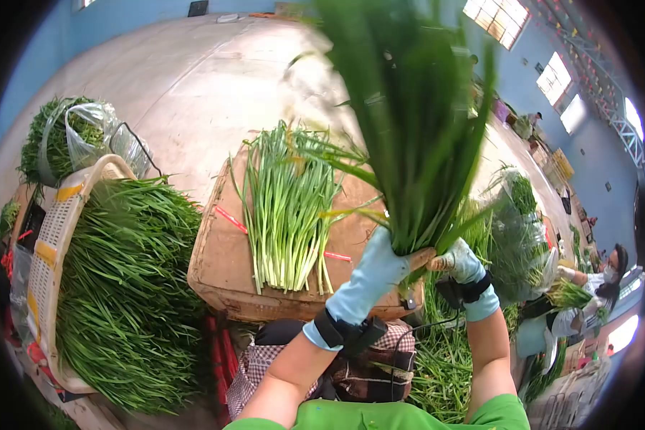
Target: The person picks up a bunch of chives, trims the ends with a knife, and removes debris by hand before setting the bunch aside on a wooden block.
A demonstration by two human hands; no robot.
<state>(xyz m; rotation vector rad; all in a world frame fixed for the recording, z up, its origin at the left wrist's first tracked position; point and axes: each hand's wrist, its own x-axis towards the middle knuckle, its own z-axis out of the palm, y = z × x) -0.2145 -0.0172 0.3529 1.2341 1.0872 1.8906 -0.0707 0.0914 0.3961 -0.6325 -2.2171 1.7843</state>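
Observation:
A large bunch of Chinese chives [416, 143] is raised upright in front of me, its leaves fanning upward and blurred at the top. My left hand [383, 265], in a light blue glove with bare fingertips, is closed round the stem ends. From the other side, my right hand [460, 264], gloved the same way, also grips the base. More chives [287, 215] lie on a brown board [215, 265], across a red strip [231, 220] whose ends show on both sides.
At left, a pale plastic basket [46, 244] holds a big heap of chives [129, 301]. Behind it sits a plastic-wrapped bundle [72, 136]. Loose greens [444, 365] lie by my right side. Wrapped greens [516, 236] stand at right, and a co-worker [588, 287] handles greens beyond.

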